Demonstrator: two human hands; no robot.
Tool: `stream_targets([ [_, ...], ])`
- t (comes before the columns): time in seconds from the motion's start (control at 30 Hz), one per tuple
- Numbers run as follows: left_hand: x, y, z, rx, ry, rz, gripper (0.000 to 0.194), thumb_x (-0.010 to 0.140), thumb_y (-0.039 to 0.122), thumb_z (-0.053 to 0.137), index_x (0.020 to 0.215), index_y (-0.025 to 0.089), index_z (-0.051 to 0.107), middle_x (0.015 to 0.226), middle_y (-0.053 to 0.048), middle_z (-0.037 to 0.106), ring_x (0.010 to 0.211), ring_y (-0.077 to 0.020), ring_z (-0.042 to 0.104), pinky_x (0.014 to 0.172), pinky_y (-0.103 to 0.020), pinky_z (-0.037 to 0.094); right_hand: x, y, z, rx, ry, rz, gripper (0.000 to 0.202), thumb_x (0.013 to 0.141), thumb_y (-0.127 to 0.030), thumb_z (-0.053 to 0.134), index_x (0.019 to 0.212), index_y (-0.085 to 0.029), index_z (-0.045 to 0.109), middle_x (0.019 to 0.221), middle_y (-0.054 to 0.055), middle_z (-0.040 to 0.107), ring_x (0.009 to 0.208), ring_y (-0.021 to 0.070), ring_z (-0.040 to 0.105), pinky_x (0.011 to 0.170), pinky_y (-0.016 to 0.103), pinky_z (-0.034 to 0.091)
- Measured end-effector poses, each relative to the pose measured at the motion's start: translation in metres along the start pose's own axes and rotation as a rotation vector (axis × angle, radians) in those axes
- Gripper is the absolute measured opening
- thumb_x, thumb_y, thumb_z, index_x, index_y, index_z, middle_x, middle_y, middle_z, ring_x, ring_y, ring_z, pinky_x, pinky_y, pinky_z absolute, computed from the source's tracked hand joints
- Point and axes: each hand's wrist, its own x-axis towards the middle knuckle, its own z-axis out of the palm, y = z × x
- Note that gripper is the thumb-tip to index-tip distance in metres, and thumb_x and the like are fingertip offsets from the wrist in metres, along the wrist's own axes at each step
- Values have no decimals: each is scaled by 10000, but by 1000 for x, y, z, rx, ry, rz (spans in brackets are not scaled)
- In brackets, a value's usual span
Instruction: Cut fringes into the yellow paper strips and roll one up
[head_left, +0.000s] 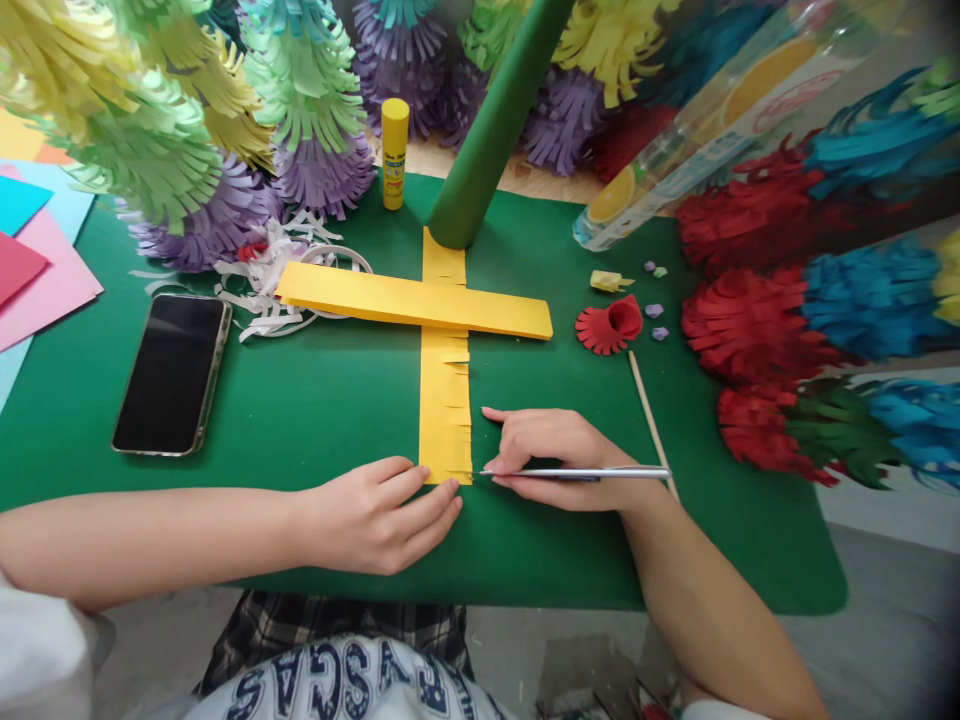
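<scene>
My left hand [379,515] lies with fingers stretched out, its fingertips pressing on the near end of a yellow paper strip [442,420]. Short slits run along that strip's right edge. In my right hand [562,450] is a slim silver craft knife [592,473], its thin tip at the strip's right edge close to my left fingertips. A second, folded yellow paper strip [412,300] lies crosswise over the first. The foot of a green paper cone [487,140] stands at the far end of the lower strip.
A phone [172,375] lies left on the green table mat [322,400], near white paper shreds [274,275]. A glue stick [394,155] stands behind. At right are a red fringed paper roll [609,325], a wooden stick [651,415] and a clear plastic tube [697,120]. Fringed paper trees [757,320] surround the mat.
</scene>
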Motion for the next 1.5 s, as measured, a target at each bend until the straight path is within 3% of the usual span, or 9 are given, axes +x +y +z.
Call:
stream_targets([
  [0.43,0,0,-3,46,-6,65,245,887,202,520,1038,108,687,1082,-134,693,814,-197,670,714,-319,585,6,0,8,-34,20,-32,42,858,-160,623,836,-171,657,753,19,721,723,115,670,1031,421,462],
  [0.7,1,-2,-4,35,37,75,203,863,189,546,951,84,695,945,-137,709,807,-221,682,699,-327,589,5,0,12,-31,43,-48,37,855,-171,632,827,-175,655,750,14,733,726,121,685,1027,430,460],
  [0.97,1,-2,-3,10,43,54,206,869,165,517,941,98,698,959,-122,717,800,-205,685,710,-309,593,6,0,12,49,116,-58,35,834,-168,661,818,-177,631,758,16,733,721,116,688,1019,422,471],
  [1.5,-1,-1,0,5,57,45,183,872,180,550,952,77,677,961,-146,698,822,-208,677,725,-321,590,10,-2,17,-37,96,-63,8,858,-193,637,860,-195,645,773,0,738,729,113,691,1008,378,450],
])
